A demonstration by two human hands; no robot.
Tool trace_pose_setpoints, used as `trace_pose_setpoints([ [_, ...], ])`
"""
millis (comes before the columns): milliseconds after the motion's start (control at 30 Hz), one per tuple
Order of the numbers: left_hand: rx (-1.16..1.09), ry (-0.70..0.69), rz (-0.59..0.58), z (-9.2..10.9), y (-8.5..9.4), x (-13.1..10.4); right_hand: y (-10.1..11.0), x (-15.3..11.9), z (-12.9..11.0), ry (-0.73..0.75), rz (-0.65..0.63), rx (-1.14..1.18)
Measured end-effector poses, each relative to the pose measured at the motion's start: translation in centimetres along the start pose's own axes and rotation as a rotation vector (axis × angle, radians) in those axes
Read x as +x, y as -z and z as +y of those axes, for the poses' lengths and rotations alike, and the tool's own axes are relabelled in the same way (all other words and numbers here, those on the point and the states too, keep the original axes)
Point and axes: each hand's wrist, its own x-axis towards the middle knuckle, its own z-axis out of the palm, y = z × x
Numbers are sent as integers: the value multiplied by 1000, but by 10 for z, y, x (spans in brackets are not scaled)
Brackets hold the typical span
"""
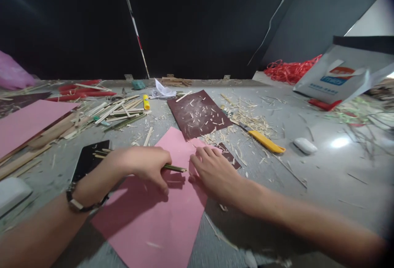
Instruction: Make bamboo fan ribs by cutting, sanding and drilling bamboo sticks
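A pink sheet of paper lies at an angle in front of me. Above it my left hand is closed round a few thin green bamboo strips, whose other ends stick out behind the wrist. My right hand rests at the sheet's right edge, its fingers bent and drawn together near the strips' tips. Whatever is between those fingers, if anything, is hidden. Just beyond the hands a dark brown board is strewn with pale shavings.
A yellow utility knife lies right of the board, near a white rounded object. A phone sits by my left wrist. Bamboo strips, a glue stick, red plastic strands and a white bag are farther back.
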Motion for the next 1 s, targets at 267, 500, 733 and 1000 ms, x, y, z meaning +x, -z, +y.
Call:
trace_pose_setpoints([
  [267,294,73,-88,-10,-6,10,-37,-51,80,-111,176,76],
  [500,253,-15,-158,-2,5,7,-43,-85,163,-222,264,10],
  [733,-203,-177,-85,26,-20,-6,-23,-78,168,-83,152,85],
  [1000,-892,-139,33,31,-53,-3,-31,-54,178,-154,96,40],
])
